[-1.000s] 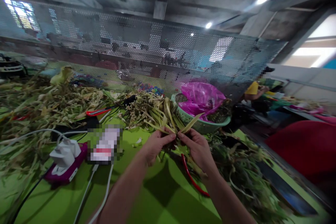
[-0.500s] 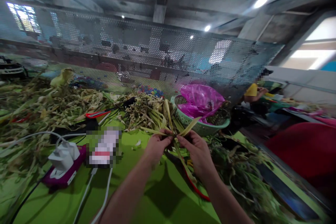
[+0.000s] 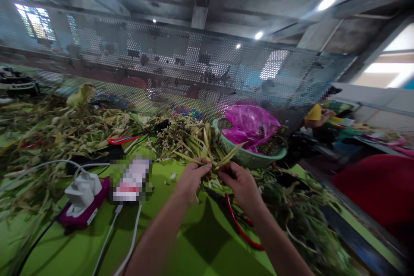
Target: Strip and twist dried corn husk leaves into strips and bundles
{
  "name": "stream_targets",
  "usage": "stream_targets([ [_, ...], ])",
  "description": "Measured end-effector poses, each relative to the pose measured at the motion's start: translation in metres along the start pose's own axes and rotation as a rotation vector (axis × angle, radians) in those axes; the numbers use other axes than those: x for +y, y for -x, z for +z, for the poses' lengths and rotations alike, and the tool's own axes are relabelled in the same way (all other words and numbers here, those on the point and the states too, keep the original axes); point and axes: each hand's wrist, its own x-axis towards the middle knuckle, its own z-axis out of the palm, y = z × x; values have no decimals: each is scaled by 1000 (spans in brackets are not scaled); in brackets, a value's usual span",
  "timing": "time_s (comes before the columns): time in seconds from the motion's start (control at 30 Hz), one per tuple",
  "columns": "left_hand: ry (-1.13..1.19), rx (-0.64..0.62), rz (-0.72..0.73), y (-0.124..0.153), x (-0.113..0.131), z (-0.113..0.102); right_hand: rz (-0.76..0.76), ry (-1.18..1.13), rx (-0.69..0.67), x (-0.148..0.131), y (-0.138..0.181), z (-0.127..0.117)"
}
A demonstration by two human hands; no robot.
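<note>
My left hand (image 3: pixel 190 180) and my right hand (image 3: pixel 240 184) meet above the green table (image 3: pixel 200 241), both pinched on one small plant (image 3: pixel 207 148) with long yellow-green leaves fanning upward. The fingertips of both hands close on its base. A red-handled tool (image 3: pixel 239 224) lies on the table just under my right wrist. A heap of cut leaves (image 3: pixel 181 136) lies right behind the plant.
A green basket (image 3: pixel 249 157) lined with a pink bag (image 3: pixel 254 123) stands behind my right hand. A purple power strip with a white charger (image 3: pixel 82 198) and cables sits left. Leaf piles (image 3: pixel 48 133) cover the left; trimmings (image 3: pixel 300 220) lie right. A perforated metal screen (image 3: pixel 181 64) backs the table. A person (image 3: pixel 315 114) sits far right.
Both hands stayed together on the plant, shifting slightly; the leaves turned a little between my fingers. The view drifted slightly.
</note>
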Motion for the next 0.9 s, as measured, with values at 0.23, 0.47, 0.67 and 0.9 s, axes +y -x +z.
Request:
stream_targets([
  [0.23, 176, 9, -140, 6, 4, 5, -64, 51, 64, -2, 0, -1],
  [0.47, 80, -49, -62, 0, 1, -1, 21, -269, -36, -5, 2, 3],
  [0.67, 84, -120, -69, 2, -2, 2, 99, -430, 117, -1, 2, 7],
  [0.9, 27, -137, -45, 5, 3, 5, 120, -432, 90, -2, 3, 6],
])
